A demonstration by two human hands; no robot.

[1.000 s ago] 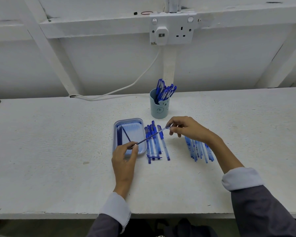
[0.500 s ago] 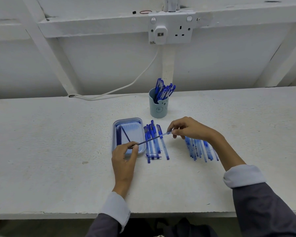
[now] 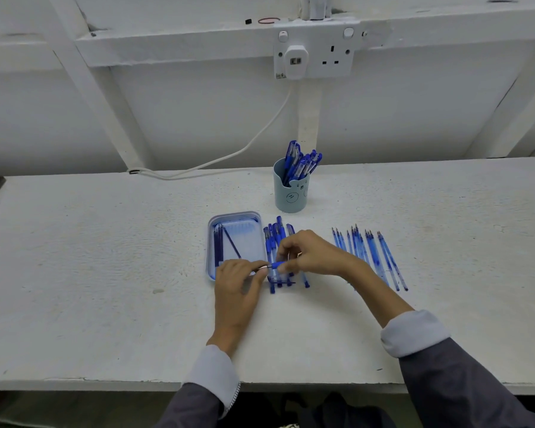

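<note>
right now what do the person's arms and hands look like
Dark grey jacket sleeves cover the left arm and right arm, each ending in a pale grey shirt cuff. The left cuff's edge has a row of small stitches. The left hand and right hand are bare: no gloves, rings or watch show.

You work in soft, even, cool light from overhead. The white table (image 3: 105, 273) is uniformly bright, with only a faint shadow beneath your right hand (image 3: 311, 254). Its fingers look slightly blurred. Wide-angle distortion bends the frame's edges.
</note>
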